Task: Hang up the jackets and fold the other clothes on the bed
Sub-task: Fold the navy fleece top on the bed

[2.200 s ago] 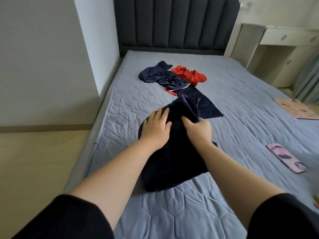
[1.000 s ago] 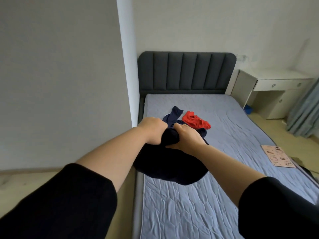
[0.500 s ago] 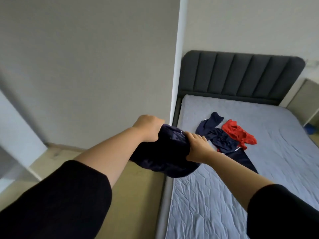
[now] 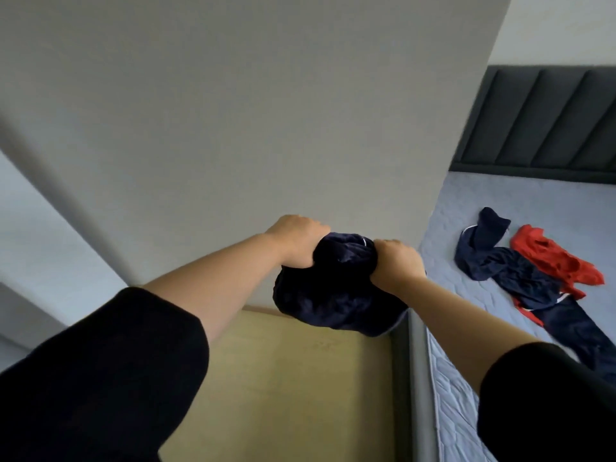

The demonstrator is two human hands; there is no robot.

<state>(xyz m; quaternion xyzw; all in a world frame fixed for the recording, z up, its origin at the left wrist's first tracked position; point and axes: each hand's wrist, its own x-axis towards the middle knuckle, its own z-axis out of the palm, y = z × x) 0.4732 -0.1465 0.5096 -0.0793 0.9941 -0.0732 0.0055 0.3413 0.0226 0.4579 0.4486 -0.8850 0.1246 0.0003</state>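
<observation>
Head view: the left hand and right hand both grip a bunched navy garment, fingers curled tight into the cloth, holding it in the air over the floor beside the bed. More navy clothes and a red garment lie on the bed.

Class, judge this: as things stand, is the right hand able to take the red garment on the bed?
Probably not yet: the right hand, with the left hand, grips the navy bundle beside the bed, apart from the red garment. It lies mostly uncovered.
</observation>
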